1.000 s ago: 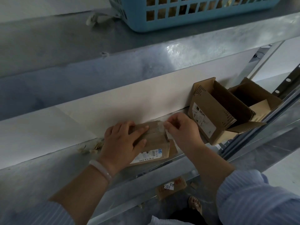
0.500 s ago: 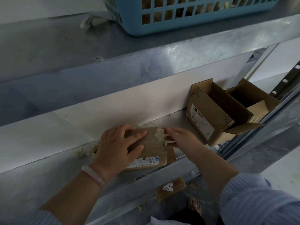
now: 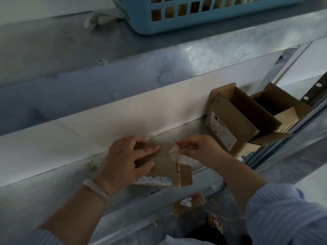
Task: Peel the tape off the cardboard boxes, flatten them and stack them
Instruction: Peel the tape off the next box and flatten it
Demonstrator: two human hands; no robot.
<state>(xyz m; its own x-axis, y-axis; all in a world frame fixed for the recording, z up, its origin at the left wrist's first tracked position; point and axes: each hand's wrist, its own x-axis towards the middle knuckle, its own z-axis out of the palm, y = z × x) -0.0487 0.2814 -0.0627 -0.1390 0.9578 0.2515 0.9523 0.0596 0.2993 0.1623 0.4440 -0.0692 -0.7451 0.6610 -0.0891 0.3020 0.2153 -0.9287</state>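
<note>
Flattened cardboard box (image 3: 164,167) lies on the metal shelf (image 3: 53,195); left hand (image 3: 127,161) sits flat on top of it, fingers straight and spread, pressing down, gripping nothing. Right hand (image 3: 200,149) is at the box's far right corner, thumb and forefinger pinching a crumpled strip of clear tape (image 3: 174,152) that's partly lifted there. Right of the flattened box, same shelf: an open labelled box (image 3: 230,124) touching a second open box (image 3: 281,103); above it, a blue basket (image 3: 194,20) on the upper shelf; below it, a cardboard scrap (image 3: 189,204) on the floor.
</note>
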